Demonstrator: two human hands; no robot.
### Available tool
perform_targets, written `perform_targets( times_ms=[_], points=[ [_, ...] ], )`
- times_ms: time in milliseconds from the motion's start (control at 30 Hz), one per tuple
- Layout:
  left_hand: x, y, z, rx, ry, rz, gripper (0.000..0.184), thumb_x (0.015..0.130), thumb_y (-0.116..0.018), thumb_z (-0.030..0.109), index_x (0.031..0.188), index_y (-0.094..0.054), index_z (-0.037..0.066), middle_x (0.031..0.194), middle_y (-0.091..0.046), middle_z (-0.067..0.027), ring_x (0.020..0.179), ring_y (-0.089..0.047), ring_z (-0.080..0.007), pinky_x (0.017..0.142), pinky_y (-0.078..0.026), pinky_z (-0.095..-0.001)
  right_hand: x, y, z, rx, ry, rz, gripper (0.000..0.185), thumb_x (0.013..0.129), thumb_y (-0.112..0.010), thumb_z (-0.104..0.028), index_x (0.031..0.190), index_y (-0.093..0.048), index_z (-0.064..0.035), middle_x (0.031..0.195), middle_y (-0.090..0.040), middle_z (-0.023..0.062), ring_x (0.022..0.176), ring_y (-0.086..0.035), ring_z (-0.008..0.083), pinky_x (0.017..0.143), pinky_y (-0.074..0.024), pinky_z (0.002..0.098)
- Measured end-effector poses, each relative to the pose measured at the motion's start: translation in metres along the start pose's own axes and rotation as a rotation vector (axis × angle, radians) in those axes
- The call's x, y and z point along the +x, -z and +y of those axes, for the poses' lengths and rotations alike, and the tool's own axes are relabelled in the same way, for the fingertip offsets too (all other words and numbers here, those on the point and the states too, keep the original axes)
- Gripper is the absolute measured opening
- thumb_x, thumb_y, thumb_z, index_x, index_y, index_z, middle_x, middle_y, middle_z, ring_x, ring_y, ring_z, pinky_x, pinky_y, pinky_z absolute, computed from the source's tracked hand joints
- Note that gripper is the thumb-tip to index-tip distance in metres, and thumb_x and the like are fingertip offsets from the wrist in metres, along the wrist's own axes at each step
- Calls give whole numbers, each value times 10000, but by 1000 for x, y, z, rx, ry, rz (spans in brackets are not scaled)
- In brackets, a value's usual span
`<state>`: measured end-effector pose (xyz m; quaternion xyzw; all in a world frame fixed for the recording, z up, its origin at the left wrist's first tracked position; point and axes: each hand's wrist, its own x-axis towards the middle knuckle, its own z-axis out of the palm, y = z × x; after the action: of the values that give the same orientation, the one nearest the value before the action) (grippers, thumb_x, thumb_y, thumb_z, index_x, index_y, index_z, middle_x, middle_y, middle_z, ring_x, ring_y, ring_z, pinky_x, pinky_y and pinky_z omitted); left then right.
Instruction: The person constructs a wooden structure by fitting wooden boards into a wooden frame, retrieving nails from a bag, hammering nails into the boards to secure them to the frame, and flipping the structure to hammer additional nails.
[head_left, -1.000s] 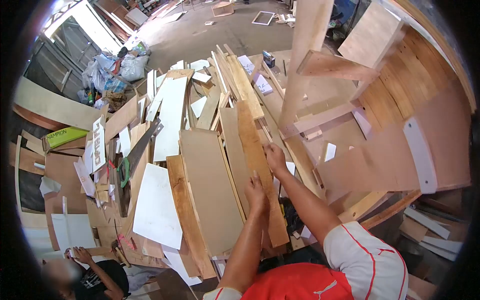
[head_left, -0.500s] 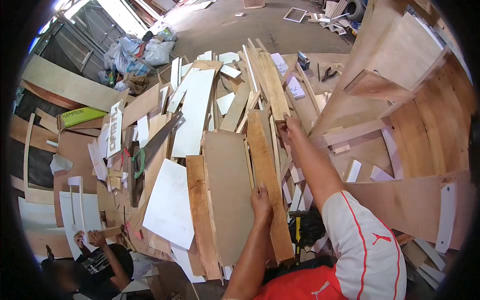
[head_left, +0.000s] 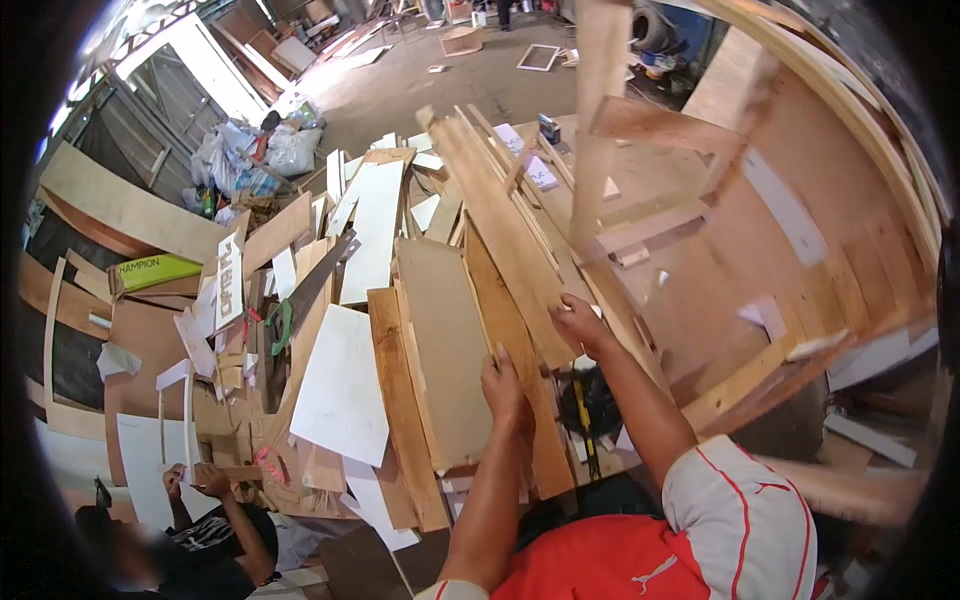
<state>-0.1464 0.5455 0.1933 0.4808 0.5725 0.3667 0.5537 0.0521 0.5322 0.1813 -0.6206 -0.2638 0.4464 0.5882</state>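
Note:
My right hand (head_left: pixel 580 326) is closed around the near end of a long wooden plank (head_left: pixel 500 225), which slants away over the pile. My left hand (head_left: pixel 503 385) is closed on the edge of a second brown plank (head_left: pixel 522 375), thumb up and its other fingers mostly hidden. That second plank runs partly under the first. Left of it lies a flat brown panel (head_left: pixel 437 340) with wooden edging, and beside that another brown board (head_left: pixel 402 400). A tool with a yellow-and-black handle (head_left: pixel 585 420) sits just below my right hand.
White boards (head_left: pixel 345 380) and offcuts cover the bench, with a green-handled handsaw (head_left: pixel 279 325) among them. A large wooden frame (head_left: pixel 700 220) stands at the right. At lower left another person (head_left: pixel 200 530) handles a thin white frame. Bags (head_left: pixel 290 150) lie behind.
My right hand has drawn its plank nearer, and the plank's far end has swung left across the pile. At the right, the large wooden frame appears shifted and blurred; the view has moved too.

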Motion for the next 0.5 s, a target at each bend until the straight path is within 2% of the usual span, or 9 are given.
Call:
perform_targets(
  times_ms=[67, 100, 133, 200, 300, 400, 433, 467, 500],
  points=[
    [-28, 14, -2, -11, -57, -31, 484, 1039, -560, 417, 964, -594, -60, 880, -638, -154, 823, -557, -222, 759, -482, -391, -29, -10, 11, -44, -20, -28, 414, 969, -660, -328, 1197, -633, 16, 994, -715, 113, 900, -662, 205, 777, -521, 347],
    [-43, 21, -5, -19, -87, -48, 478, 1035, -569, 410, 970, -600, -62, 889, -648, -163, 832, -572, -229, 770, -487, -391, -60, -18, 0, -417, 91, 77, 401, 984, -630, -345, 1132, -651, 26, 939, -700, 147, 883, -637, 199, 780, -504, 362],
    [-55, 28, -12, -17, -115, -56, 468, 1032, -576, 401, 995, -608, -64, 912, -660, -168, 851, -589, -234, 785, -492, -390, -100, -30, -11, -368, 170, 179, 482, 963, -636, -402, 1117, -641, 56, 980, -700, 268, 921, -694, 325, 813, -515, 403],
    [-80, 45, -28, -12, -162, -71, 453, 1027, -590, 382, 1046, -623, -69, 957, -682, -179, 889, -622, -243, 814, -503, -388, -147, -25, 8, -364, 111, 213, 554, 930, -670, -449, 1202, -611, 31, 1027, -708, 247, 961, -691, 334, 853, -513, 399],
    [-137, 73, -10, -29, -167, -107, 447, 1020, -603, 363, 1120, -628, -71, 1005, -700, -173, 936, -647, -248, 843, -510, -383, -230, -16, 30, -279, 171, 181, 686, 853, -762, -476, 1305, -554, -4, 1136, -693, 216, 1070, -668, 320, 925, -497, 386],
    [-165, 96, -26, -16, -258, -180, 460, 1017, -609, 357, 1165, -616, -79, 1017, -706, -158, 915, -650, -247, 825, -511, -381, -297, 8, 57, -163, 206, 66, 834, 763, -847, -485, 1372, -494, -37, 1226, -660, 181, 1164, -630, 297, 983, -478, 384],
    [-177, 105, -24, 87, -321, -204, 433, 1011, -618, 371, 1098, -620, -53, 945, -689, -124, 843, -635, -214, 760, -512, -356, -326, 16, 44, -248, 167, 47, 890, 711, -892, -467, 1378, -481, -44, 1251, -638, 175, 1213, -601, 282, 1008, -466, 389],
    [-191, 107, -23, 69, -293, -215, 423, 1008, -622, 381, 1061, -617, -39, 915, -674, -108, 817, -621, -196, 736, -505, -344, -353, 22, 35, -323, 109, 52, 789, 735, -890, -284, 1350, -467, -28, 1219, -600, 111, 1172, -553, 196, 1022, -426, 340],
    [-205, 108, -21, 51, -267, -222, 416, 1004, -627, 391, 1025, -615, -24, 886, -660, -92, 790, -607, -177, 712, -499, -331, -370, 31, 39, -321, 94, 56, 813, 708, -900, -307, 1342, -475, -26, 1216, -613, 121, 1162, -574, 220, 1015, -438, 352]
  ],
)
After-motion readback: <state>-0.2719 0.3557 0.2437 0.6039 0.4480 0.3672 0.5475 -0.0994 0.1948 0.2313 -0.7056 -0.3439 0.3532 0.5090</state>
